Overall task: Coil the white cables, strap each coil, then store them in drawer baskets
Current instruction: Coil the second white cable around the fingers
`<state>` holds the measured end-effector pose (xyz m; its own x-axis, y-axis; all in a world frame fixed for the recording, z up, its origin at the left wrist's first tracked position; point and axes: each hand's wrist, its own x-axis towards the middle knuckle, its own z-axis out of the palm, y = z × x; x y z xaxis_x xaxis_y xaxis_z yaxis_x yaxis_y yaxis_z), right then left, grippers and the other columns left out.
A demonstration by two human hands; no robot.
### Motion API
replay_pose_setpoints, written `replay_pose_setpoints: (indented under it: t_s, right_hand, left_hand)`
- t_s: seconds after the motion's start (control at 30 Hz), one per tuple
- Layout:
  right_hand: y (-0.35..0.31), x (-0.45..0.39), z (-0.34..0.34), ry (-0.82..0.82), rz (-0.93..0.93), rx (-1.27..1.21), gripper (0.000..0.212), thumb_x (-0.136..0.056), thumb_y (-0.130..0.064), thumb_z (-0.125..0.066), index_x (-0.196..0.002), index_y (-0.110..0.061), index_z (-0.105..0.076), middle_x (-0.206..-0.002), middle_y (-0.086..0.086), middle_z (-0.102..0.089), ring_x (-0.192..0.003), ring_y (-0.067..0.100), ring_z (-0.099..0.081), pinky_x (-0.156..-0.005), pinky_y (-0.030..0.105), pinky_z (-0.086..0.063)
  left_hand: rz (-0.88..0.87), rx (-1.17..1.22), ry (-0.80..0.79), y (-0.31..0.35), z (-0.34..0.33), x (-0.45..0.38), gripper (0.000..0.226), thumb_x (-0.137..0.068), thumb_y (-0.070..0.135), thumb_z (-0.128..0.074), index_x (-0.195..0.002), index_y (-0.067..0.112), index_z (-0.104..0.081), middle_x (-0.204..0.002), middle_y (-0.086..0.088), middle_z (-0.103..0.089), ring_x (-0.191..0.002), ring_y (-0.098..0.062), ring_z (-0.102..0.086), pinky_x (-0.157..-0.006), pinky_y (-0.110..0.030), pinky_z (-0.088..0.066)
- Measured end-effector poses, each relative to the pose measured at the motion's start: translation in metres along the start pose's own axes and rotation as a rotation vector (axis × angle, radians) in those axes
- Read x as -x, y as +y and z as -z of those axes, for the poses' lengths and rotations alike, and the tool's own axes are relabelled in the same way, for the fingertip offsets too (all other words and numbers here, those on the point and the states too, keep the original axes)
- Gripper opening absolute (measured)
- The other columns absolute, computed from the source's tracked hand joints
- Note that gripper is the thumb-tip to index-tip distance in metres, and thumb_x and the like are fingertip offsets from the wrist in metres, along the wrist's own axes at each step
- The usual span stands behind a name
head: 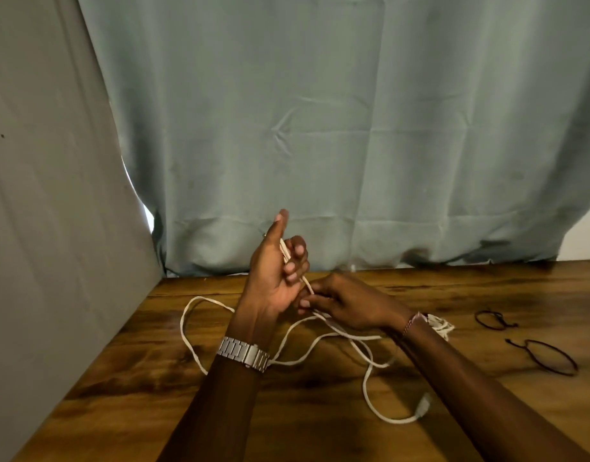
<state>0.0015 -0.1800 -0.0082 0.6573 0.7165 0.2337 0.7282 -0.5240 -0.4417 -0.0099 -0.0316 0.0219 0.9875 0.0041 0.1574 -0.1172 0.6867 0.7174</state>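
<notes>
A long white cable (pixel 367 371) sprawls in loose loops over the wooden table (pixel 153 378), its plug end (pixel 424 405) lying near the front right. My left hand (pixel 277 271) is raised palm-up with the thumb up, its fingers curled round one end of the cable. Just to its right, my right hand (pixel 347 303) pinches the same cable low over the table. A second white cable bundle (pixel 439 323) shows partly behind my right wrist.
Two dark thin straps lie on the table at the right, one (pixel 493 319) farther back and one (pixel 550 356) nearer. A grey-green curtain (pixel 320 128) hangs behind the table and a grey wall (pixel 47 228) borders its left edge.
</notes>
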Motion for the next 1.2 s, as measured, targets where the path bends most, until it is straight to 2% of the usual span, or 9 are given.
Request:
replay_pose_setpoints:
  t_s: [0.13, 0.37, 0.5, 0.57, 0.67, 0.8, 0.97, 1.13, 1.2]
  right_hand:
    - [0.015, -0.011, 0.004, 0.047, 0.02, 0.098, 0.03, -0.094, -0.047, -0.064, -0.107, -0.023, -0.075, -0.098, -0.006, -0.076, -0.081, 0.006, -0.067, -0.074, 0.032, -0.055]
    - [0.026, -0.002, 0.019, 0.063, -0.154, -0.199, 0.041, -0.084, -0.051, -0.074, -0.12, -0.033, -0.067, -0.112, -0.015, -0.07, -0.103, 0.001, -0.066, -0.092, 0.029, -0.056]
    - [0.011, 0.017, 0.003, 0.287, -0.202, -0.257, 0.022, -0.087, -0.048, -0.071, -0.097, -0.029, -0.071, -0.086, -0.016, -0.071, -0.081, -0.002, -0.064, -0.074, 0.023, -0.052]
    - [-0.011, 0.028, -0.005, 0.363, -0.224, -0.374, 0.036, -0.084, -0.059, -0.065, -0.088, -0.024, -0.073, -0.08, -0.009, -0.073, -0.075, 0.007, -0.066, -0.071, 0.027, -0.052]
    - [-0.042, 0.037, -0.004, 0.247, -0.265, -0.526, 0.056, -0.075, -0.07, -0.063, -0.087, -0.016, -0.076, -0.081, 0.0, -0.077, -0.074, 0.012, -0.073, -0.071, 0.029, -0.057]
    - [-0.059, 0.027, 0.004, 0.065, -0.311, -0.413, 0.032, -0.076, -0.048, -0.08, -0.09, -0.018, -0.078, -0.082, -0.003, -0.078, -0.078, 0.014, -0.075, -0.075, 0.035, -0.063]
    - [-0.05, 0.02, 0.0, 0.121, -0.387, -0.39, 0.047, -0.069, -0.055, -0.084, -0.102, -0.025, -0.07, -0.093, -0.004, -0.076, -0.087, 0.014, -0.072, -0.081, 0.039, -0.062]
    - [-0.031, 0.019, -0.025, -0.099, -0.369, -0.817, 0.06, -0.076, -0.05, -0.082, -0.118, -0.01, -0.065, -0.113, 0.007, -0.075, -0.112, 0.024, -0.069, -0.104, 0.053, -0.049]
    - [-0.027, 0.025, -0.031, -0.069, -0.33, -0.899, 0.053, -0.079, -0.044, -0.081, -0.106, -0.001, -0.066, -0.101, 0.013, -0.076, -0.095, 0.025, -0.072, -0.094, 0.049, -0.054]
  left_hand:
    - [0.033, -0.041, -0.164, 0.004, 0.001, 0.006, 0.044, -0.105, 0.031, -0.038, -0.143, 0.009, -0.047, -0.036, 0.005, -0.032, -0.022, -0.004, -0.025, -0.027, -0.016, -0.015]
    - [-0.083, -0.002, -0.122, 0.016, -0.001, -0.005, 0.046, -0.109, 0.026, -0.027, -0.139, -0.001, -0.047, -0.033, 0.006, -0.03, -0.02, -0.005, -0.024, -0.025, -0.012, -0.016]
    - [-0.163, -0.007, -0.057, 0.021, -0.01, -0.012, 0.044, -0.109, 0.026, -0.027, -0.134, -0.002, -0.051, -0.035, 0.006, -0.029, -0.022, -0.005, -0.023, -0.026, -0.013, -0.016]
    - [-0.198, -0.035, -0.027, 0.024, -0.018, -0.015, 0.043, -0.109, 0.026, -0.027, -0.13, -0.002, -0.053, -0.035, 0.005, -0.029, -0.023, -0.005, -0.022, -0.026, -0.013, -0.017]
    - [-0.246, -0.08, 0.023, 0.026, -0.028, -0.02, 0.042, -0.109, 0.026, -0.029, -0.125, -0.002, -0.055, -0.036, 0.004, -0.028, -0.024, -0.005, -0.022, -0.028, -0.011, -0.017]
    - [-0.273, -0.098, 0.064, 0.027, -0.033, -0.022, 0.041, -0.11, 0.025, -0.03, -0.123, -0.003, -0.056, -0.037, 0.003, -0.029, -0.025, -0.006, -0.023, -0.03, -0.01, -0.018]
    - [-0.306, -0.086, 0.061, 0.029, -0.037, -0.023, 0.041, -0.11, 0.025, -0.029, -0.12, -0.003, -0.057, -0.038, 0.002, -0.029, -0.025, -0.007, -0.024, -0.031, -0.012, -0.018]
    - [-0.319, -0.103, 0.073, 0.032, -0.045, -0.023, 0.041, -0.11, 0.025, -0.03, -0.121, -0.003, -0.058, -0.039, 0.002, -0.03, -0.027, -0.007, -0.025, -0.032, -0.013, -0.018]
    - [-0.328, -0.114, 0.084, 0.035, -0.046, -0.023, 0.042, -0.11, 0.025, -0.03, -0.124, -0.004, -0.057, -0.04, 0.002, -0.03, -0.028, -0.007, -0.025, -0.032, -0.014, -0.018]
